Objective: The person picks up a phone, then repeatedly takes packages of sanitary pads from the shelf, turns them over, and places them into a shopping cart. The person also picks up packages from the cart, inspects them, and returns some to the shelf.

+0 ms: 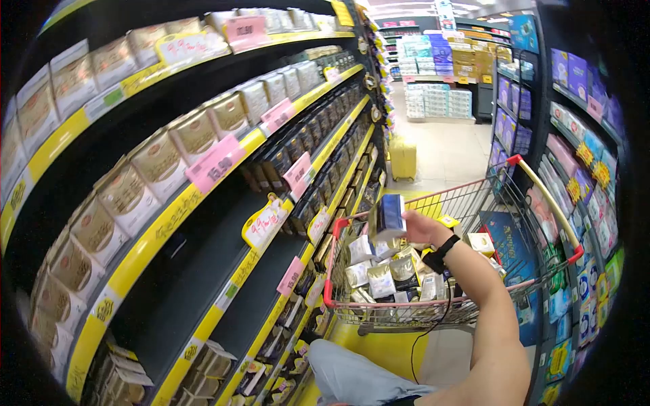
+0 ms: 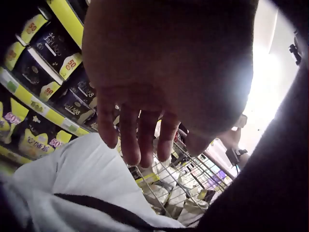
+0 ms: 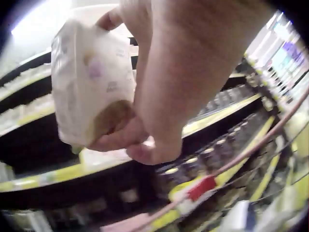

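Supermarket aisle, stocked shelves (image 1: 203, 159) left of the shopping cart (image 1: 329, 271). Gripping a blue-and-white pack (image 1: 387, 218) in the right hand (image 1: 423, 230), just above the cart's heaped goods. Left hand (image 2: 145, 96) slack, fingers dangling, holding nothing, near the cart, over a pale trouser leg (image 2: 82, 174).

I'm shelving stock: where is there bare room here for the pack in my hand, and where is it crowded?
Bare: the dark shelf stretch under the beige packs, left of the price tag. Crowded: the cart, whose shelf-side end is heaped with small packs below the pack that the right hand holds; the dark boxes farther along that shelf sit tight.
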`<state>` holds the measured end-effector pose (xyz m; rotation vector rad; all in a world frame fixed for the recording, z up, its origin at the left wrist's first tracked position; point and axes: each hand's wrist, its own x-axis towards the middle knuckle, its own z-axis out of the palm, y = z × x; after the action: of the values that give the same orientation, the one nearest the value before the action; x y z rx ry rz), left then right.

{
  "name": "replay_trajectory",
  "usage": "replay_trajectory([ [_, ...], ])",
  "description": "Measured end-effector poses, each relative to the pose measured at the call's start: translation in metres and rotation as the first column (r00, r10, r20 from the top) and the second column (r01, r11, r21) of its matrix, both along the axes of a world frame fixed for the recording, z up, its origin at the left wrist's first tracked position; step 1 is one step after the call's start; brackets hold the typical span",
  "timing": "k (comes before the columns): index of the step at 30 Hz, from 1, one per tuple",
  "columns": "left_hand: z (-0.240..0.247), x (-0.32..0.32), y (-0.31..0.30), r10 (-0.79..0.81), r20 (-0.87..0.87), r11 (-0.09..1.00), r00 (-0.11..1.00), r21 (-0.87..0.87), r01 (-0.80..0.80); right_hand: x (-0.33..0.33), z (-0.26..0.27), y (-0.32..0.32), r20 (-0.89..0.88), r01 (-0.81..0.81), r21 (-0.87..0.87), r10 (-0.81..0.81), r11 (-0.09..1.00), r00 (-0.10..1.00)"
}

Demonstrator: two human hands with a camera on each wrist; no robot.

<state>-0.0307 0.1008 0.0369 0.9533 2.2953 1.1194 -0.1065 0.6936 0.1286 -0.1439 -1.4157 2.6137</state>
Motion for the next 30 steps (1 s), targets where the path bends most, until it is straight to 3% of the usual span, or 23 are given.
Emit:
replay_trajectory([
  [1, 0.000, 0.000, -0.002, 0.014, -0.009, 1.000, 1.000, -0.001, -0.014, -0.010, 0.006, -0.021, -0.155, -0.270, -0.065, 0.257, 0.961, 0.954],
  [2, -0.001, -0.001, -0.005, 0.034, -0.016, 0.999, 0.999, -0.006, -0.034, -0.020, 0.018, -0.054, -0.217, -0.427, -0.151, 0.391, 0.892, 0.894],
  [3, -0.002, -0.001, -0.010, 0.058, -0.023, 0.998, 0.998, -0.015, -0.059, -0.020, 0.030, -0.095, -0.217, -0.438, -0.296, 0.387, 0.849, 0.896],
  [4, -0.001, -0.001, -0.016, 0.085, -0.090, 0.996, 0.992, 0.006, -0.085, -0.019, 0.057, -0.143, -0.248, -0.587, -0.316, 0.532, 0.746, 0.810],
  [5, -0.001, -0.001, -0.020, 0.130, -0.069, 0.992, 0.989, 0.008, -0.129, -0.029, 0.055, -0.190, -0.411, -0.724, -0.285, 0.603, 0.628, 0.684],
  [6, 0.018, -0.001, -0.022, 0.168, -0.002, 0.986, 0.986, -0.021, -0.168, -0.029, 0.060, -0.225, -0.333, -0.736, -0.273, 0.657, 0.619, 0.676],
  [7, 0.023, -0.001, -0.029, 0.198, -0.044, 0.980, 0.979, -0.008, -0.198, -0.035, 0.052, -0.263, -0.384, -0.817, -0.289, 0.721, 0.500, 0.577],
  [8, 0.005, 0.000, -0.043, 0.171, -0.133, 0.985, 0.976, 0.004, -0.172, -0.039, 0.038, -0.295, -0.380, -0.847, -0.378, 0.772, 0.374, 0.510],
  [9, 0.010, -0.002, -0.054, 0.201, -0.084, 0.980, 0.976, 0.018, -0.200, -0.040, 0.026, -0.325, -0.355, -0.855, -0.432, 0.818, 0.286, 0.452],
  [10, 0.016, 0.006, -0.061, 0.322, -0.124, 0.947, 0.939, 0.055, -0.318, -0.041, 0.014, -0.354, -0.328, -0.849, -0.489, 0.859, 0.201, 0.392],
  [11, 0.013, 0.011, -0.073, 0.371, -0.081, 0.929, 0.925, 0.041, -0.368, -0.037, 0.001, -0.383, -0.288, -0.843, -0.515, 0.894, 0.157, 0.343],
  [13, 0.006, 0.030, -0.096, 0.504, 0.125, 0.801, 0.854, 0.302, -0.517, -0.029, -0.053, -0.438, -0.346, -0.689, -0.714, 0.918, -0.123, 0.194],
  [15, -0.024, 0.050, -0.112, 0.601, 0.295, 0.519, 0.743, 0.563, -0.643, -0.019, -0.113, -0.491, -0.194, -0.682, -0.729, 0.973, -0.056, 0.127],
  [16, -0.026, 0.061, -0.119, 0.644, 0.400, 0.420, 0.651, 0.527, -0.739, -0.011, -0.142, -0.517, 0.029, -0.834, -0.543, 0.996, 0.091, 0.090],
  [17, -0.028, 0.071, -0.126, 0.670, 0.497, 0.309, 0.551, 0.488, -0.816, -0.006, -0.159, -0.539, 0.244, -0.944, -0.280, 0.964, 0.171, 0.102],
  [18, -0.032, 0.078, -0.133, 0.661, 0.580, 0.211, 0.476, 0.465, -0.860, -0.003, -0.136, -0.553, 0.367, -0.966, 0.206, 0.903, 0.154, 0.222],
  [19, -0.037, 0.084, -0.142, 0.637, 0.659, 0.108, 0.399, 0.436, -0.893, -0.003, -0.142, -0.572, 0.128, -0.770, 0.600, 0.924, 0.217, 0.360],
  [21, -0.047, 0.094, -0.153, 0.546, 0.799, -0.089, 0.252, 0.355, -0.931, 0.004, -0.124, -0.590, 0.099, -0.722, 0.637, 0.901, 0.269, 0.422],
  [22, -0.047, 0.094, -0.153, 0.636, 0.759, -0.204, 0.142, 0.343, -0.917, 0.011, -0.116, -0.592, 0.101, -0.619, 0.748, 0.881, 0.239, 0.462],
  [24, -0.041, 0.091, -0.163, 0.693, 0.694, -0.085, 0.195, 0.347, -0.934, 0.012, -0.104, -0.589, 0.059, -0.351, 0.922, 0.838, 0.162, 0.542],
  [27, -0.030, 0.070, -0.172, 0.734, 0.610, 0.066, 0.297, 0.371, -0.926, 0.008, -0.133, -0.576, 0.204, -0.363, 0.932, 0.850, -0.016, 0.486],
  [29, -0.024, 0.051, -0.170, 0.774, 0.521, 0.189, 0.360, 0.353, -0.916, 0.005, -0.140, -0.564, 0.279, -0.402, 0.913, 0.823, -0.068, 0.494],
  [30, -0.022, 0.041, -0.167, 0.820, 0.464, 0.177, 0.335, 0.352, -0.919, 0.003, -0.139, -0.559, 0.308, -0.393, 0.914, 0.806, -0.103, 0.505],
])
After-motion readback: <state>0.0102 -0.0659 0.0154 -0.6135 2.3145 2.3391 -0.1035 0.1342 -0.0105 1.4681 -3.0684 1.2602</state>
